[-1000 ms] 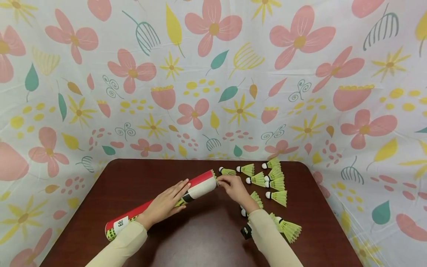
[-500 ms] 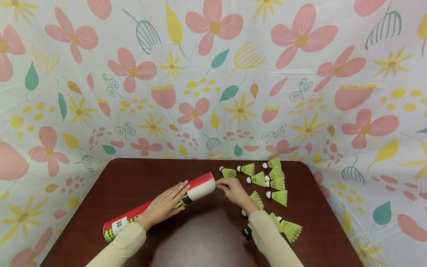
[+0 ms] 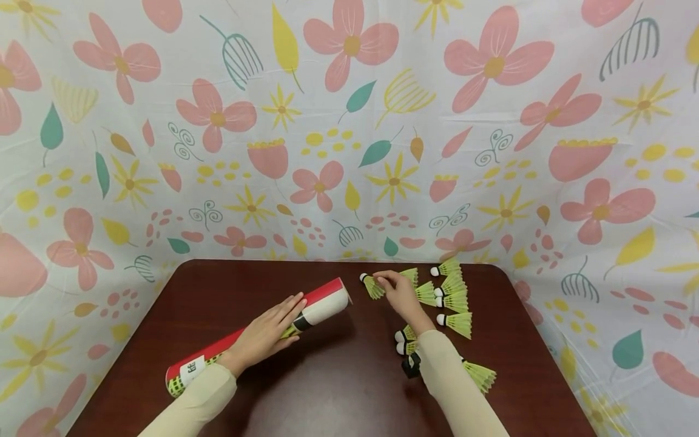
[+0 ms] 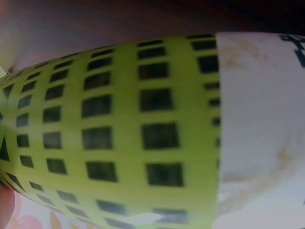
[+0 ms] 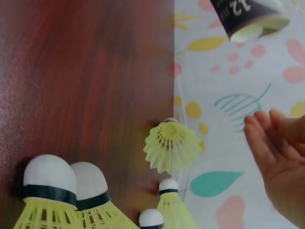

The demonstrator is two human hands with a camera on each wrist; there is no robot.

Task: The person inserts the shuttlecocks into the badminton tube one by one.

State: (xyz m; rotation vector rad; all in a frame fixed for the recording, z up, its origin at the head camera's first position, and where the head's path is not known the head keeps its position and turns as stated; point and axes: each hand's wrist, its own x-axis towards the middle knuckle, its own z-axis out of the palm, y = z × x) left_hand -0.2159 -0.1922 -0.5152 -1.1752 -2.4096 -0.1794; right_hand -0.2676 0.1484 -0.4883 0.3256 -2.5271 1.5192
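Observation:
A long red, white and yellow-green shuttlecock tube slants over the table, its mouth pointing up and to the right. My left hand grips the tube round its middle, thumb on the near side and fingers over the top. In the left wrist view the checkered wall of the tube fills the picture. Away from the mouth, my right hand hovers beside a yellow shuttlecock with a white head. Seen in the right wrist view, the hand has loosely bent fingers and holds nothing.
Several more yellow shuttlecocks lie scattered on the right of the dark red-brown table. Some sit partly under the right forearm. A flowered cloth hangs behind the table's back edge.
My right hand has left the tube's mouth and moved right and back to the shuttlecocks. Yellow skirt that showed at the mouth is out of sight. The tube has shifted slightly left.

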